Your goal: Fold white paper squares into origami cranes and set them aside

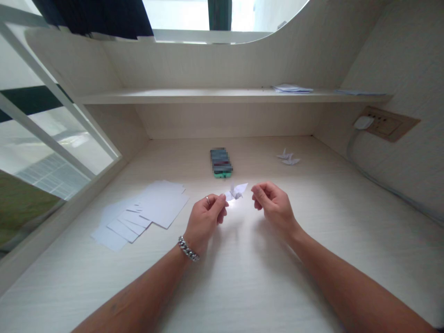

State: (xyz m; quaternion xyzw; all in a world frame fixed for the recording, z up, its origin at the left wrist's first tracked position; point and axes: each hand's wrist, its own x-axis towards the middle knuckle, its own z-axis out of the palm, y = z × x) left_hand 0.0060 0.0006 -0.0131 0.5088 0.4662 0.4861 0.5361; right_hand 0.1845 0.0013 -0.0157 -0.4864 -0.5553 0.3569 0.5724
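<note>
A small folded white paper crane is held above the desk, its left tip pinched by my left hand. A ring and a chain bracelet are on that hand and wrist. Just right of the crane, apart from its wing tip, my right hand is closed with thumb against the curled fingers. Whether anything is between those fingers I cannot make out. Several white paper sheets lie overlapping to the left. Two more folded paper cranes rest at the back right of the desk.
A phone-like object, blurred, with a green lower edge, lies beyond my hands. Papers sit on the shelf above the desk. On the right wall, a white plug and its cable hang from a socket panel. A window stands left.
</note>
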